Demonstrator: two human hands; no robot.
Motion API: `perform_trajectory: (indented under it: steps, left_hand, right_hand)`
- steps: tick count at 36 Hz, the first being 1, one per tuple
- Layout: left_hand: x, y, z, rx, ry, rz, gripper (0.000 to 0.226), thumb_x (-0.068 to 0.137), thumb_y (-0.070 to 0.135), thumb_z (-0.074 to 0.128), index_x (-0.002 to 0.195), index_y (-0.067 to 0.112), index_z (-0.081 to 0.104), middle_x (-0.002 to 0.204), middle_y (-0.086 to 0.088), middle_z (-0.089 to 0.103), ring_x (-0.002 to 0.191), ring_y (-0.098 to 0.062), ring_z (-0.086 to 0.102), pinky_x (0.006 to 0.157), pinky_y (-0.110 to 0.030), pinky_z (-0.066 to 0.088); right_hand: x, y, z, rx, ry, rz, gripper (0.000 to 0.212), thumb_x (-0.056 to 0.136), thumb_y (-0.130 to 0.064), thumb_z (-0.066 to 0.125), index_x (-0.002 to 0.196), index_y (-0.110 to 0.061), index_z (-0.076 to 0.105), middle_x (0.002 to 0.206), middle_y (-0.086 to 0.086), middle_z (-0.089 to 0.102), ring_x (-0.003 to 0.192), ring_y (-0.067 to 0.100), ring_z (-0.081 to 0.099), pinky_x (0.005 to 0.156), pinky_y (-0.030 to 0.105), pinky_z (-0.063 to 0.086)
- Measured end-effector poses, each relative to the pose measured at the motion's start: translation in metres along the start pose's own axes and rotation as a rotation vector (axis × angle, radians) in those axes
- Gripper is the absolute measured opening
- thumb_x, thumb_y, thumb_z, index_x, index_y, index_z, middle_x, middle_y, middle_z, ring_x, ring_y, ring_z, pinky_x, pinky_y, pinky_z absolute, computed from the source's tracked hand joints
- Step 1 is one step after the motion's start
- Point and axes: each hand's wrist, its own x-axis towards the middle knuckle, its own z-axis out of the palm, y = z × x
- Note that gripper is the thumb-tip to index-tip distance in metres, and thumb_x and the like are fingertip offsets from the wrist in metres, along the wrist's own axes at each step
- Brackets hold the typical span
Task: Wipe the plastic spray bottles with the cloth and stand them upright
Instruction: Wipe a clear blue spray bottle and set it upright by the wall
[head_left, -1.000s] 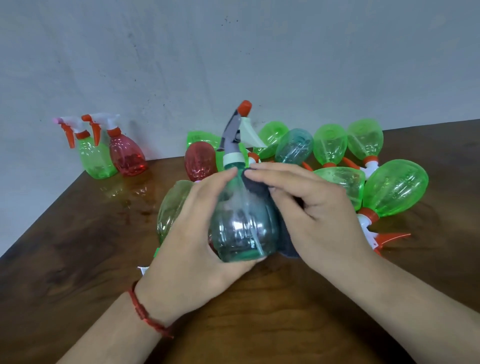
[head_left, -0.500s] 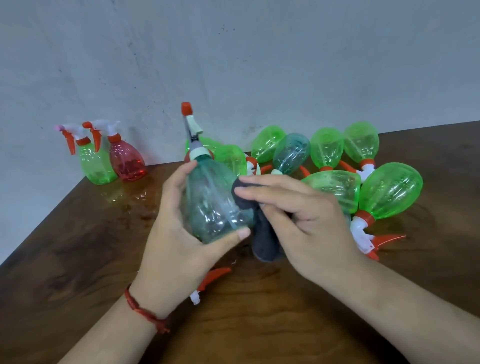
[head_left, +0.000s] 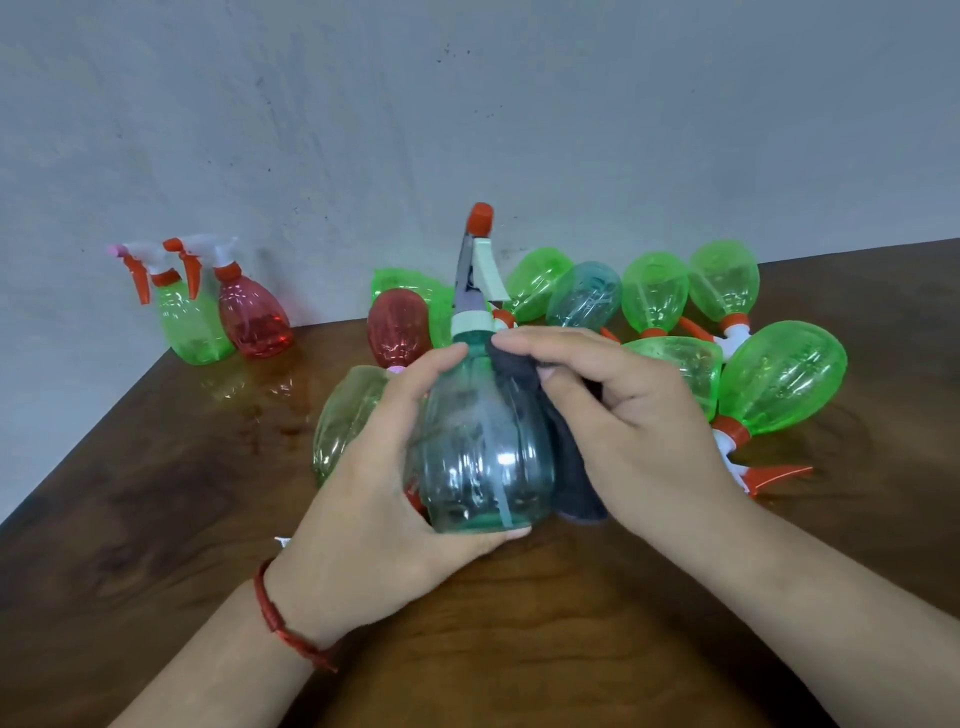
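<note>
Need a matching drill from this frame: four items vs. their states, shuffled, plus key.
Items
1. nearest teal bottle
2. dark cloth
3. far-left red bottle
4. far-right green bottle

States
A. lying on its side on the table
B. in the grip of the left hand
C. standing upright by the wall
D. held against a bottle by the right hand

Pairs: 1-B, 2-D, 3-C, 4-A
</note>
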Motion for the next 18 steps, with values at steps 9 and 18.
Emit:
perform_trajectory:
  steps: [9,18]
  left_hand:
    - [0.000,0.003,-0.001,0.027,-0.031,0.006,0.113,0.067,0.027,0.100,0.159,0.015,0.037,0.151,0.026,0.049,0.146,-0.004,0.050,0.118,-0.018,0.040]
    - [0.003,-0.008,-0.001,-0.124,0.255,-0.237,0.105,0.069,0.029,0.102,0.154,0.034,0.041,0.147,0.013,0.060,0.134,-0.011,0.063,0.108,-0.033,0.056]
  right_hand:
    - [0.001,0.002,-0.002,-0.092,0.012,-0.058,0.039,0.104,0.005,0.057,0.120,-0.021,0.080,0.121,-0.014,0.073,0.124,0.009,0.065,0.104,0.020,0.049]
    - [-0.010,0.005,0.004,-0.274,-0.065,-0.340,0.037,0.098,0.011,0.063,0.119,-0.015,0.081,0.130,-0.001,0.070,0.119,0.009,0.068,0.098,0.023,0.053]
